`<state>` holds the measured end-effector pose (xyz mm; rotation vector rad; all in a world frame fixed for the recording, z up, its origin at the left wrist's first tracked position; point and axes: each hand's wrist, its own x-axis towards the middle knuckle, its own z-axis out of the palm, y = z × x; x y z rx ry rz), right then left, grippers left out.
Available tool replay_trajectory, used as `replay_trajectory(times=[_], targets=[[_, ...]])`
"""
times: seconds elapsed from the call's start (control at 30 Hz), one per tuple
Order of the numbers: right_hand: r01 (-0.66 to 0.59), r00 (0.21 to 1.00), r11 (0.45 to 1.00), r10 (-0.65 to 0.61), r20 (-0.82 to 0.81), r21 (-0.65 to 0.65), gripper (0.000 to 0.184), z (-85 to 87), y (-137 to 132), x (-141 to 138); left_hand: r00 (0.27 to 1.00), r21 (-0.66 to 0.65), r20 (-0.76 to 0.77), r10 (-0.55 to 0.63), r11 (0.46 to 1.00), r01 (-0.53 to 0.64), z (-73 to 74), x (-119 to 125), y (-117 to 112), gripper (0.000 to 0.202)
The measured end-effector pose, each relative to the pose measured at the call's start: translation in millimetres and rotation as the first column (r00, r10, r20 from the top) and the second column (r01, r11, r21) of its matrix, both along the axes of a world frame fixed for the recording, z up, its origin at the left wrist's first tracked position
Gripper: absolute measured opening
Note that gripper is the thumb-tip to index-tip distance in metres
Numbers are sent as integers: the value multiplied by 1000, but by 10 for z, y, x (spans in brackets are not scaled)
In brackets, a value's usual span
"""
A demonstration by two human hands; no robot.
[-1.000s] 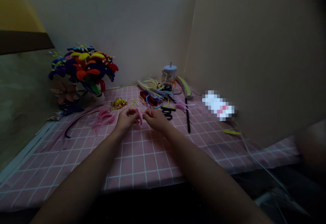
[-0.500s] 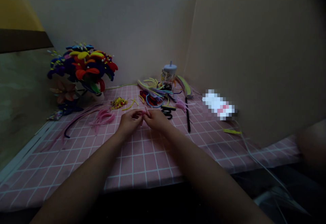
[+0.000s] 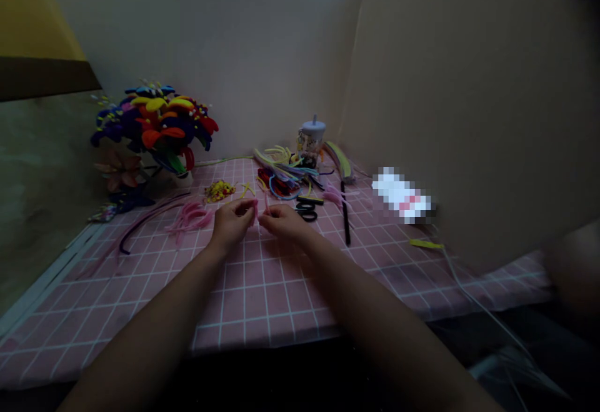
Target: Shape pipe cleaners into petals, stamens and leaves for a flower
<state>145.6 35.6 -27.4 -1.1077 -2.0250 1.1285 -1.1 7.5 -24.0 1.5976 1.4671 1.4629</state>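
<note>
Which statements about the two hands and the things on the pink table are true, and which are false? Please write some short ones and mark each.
1. The left hand and the right hand both hold a pink pipe cleaner. True.
2. The flower bouquet stands to the right of the hands. False: it stands at the far left.
3. The tablecloth is pink with a white grid. True.
4. The black scissors are in the left hand. False: they lie on the tablecloth, just beyond the right hand.
</note>
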Motion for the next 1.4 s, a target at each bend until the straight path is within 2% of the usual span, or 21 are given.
replay_trajectory(times=[0.17, 0.4, 0.53, 0.67, 0.8, 0.87, 1.0, 1.17, 1.23, 1.3, 1.4], targets=[[17, 994, 994, -28, -107, -108, 21, 22, -11, -13, 1000, -13, -2, -21, 1000, 21, 10, 44, -35, 31], [-19, 995, 995, 10, -95, -94, 24, 46, -12, -10, 999, -18, 16, -28, 999, 29, -8, 48, -34, 32], [-29, 983, 995, 12, -182, -91, 24, 12, 22, 11, 994, 9, -49, -102, 995, 102, -35, 58, -41, 31], [-40, 980, 995, 20, -198, -96, 23, 8, 38, 25, 988, 16, -62, -144, 989, 145, -55, 58, -41, 31], [102, 952, 992, -119, -281, -75, 21, 39, 34, 16, 988, 11, -57, -141, 990, 142, -56, 49, -33, 29], [160, 914, 980, -193, -356, -121, 24, 55, 30, 11, 986, 7, -68, -154, 988, 155, -41, 58, -44, 28], [102, 883, 954, -217, -416, -282, 26, 85, 9, 16, 978, 40, -138, -159, 985, 166, 6, 89, -85, 24], [78, 858, 938, -236, -456, -339, 23, 144, -31, 48, 967, 16, -183, -178, 983, 184, 16, 91, -85, 24], [54, 850, 937, -225, -476, -345, 25, 158, -45, 50, 941, -35, -244, -234, 972, 232, 2, 86, -80, 24], [37, 838, 937, -218, -500, -346, 26, 162, -50, 44, 887, -88, -371, -274, 962, 260, -9, 85, -85, 23], [63, 787, 929, -270, -554, -364, 24, 168, -31, 45, 806, -123, -527, -269, 963, 240, -17, 87, -109, 26]])
